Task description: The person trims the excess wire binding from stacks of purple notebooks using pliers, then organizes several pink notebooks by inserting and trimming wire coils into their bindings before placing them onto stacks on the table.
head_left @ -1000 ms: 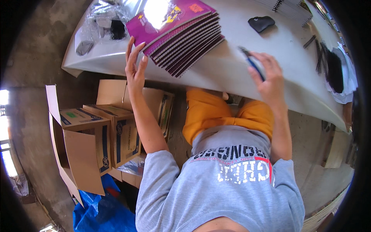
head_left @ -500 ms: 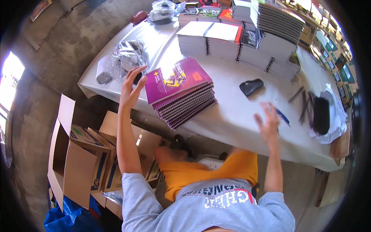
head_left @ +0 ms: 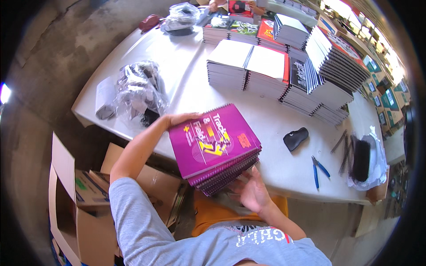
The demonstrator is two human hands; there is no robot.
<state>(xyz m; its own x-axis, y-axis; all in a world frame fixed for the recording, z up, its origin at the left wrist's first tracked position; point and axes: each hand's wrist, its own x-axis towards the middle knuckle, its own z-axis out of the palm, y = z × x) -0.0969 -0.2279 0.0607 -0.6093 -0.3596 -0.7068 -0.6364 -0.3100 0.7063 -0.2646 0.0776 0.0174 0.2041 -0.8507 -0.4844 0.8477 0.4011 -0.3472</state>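
A stack of purple spiral-bound books (head_left: pixel 208 146) sits at the table's near edge, its cover up and its lower corner jutting toward me. My left hand (head_left: pixel 184 118) lies along its far left edge, with the fingers partly hidden behind the books. Against the near right side rests my right hand (head_left: pixel 252 191), palm upturned, thumb and fingers curved at the dark bindings. Between them the two hands hold the stack. Right of it lie blue-handled pliers (head_left: pixel 318 170) with spread handles and a black curved object (head_left: pixel 295 138) whose kind I cannot make out.
Tall stacks of spiral-bound books (head_left: pixel 248 73) stand across the table. Clear plastic bags (head_left: pixel 141 88) and a white roll (head_left: pixel 105 97) lie left. Black binding coils (head_left: pixel 358 159) rest on white wrapping at right. Open cardboard boxes (head_left: pixel 84 221) stand below left. A co-worker's hand (head_left: pixel 255 6) shows at the far side.
My right hand has moved left from the pliers to the stack's near side. My left hand now lies against its far edge. The view has shifted, and the stack appears lower.
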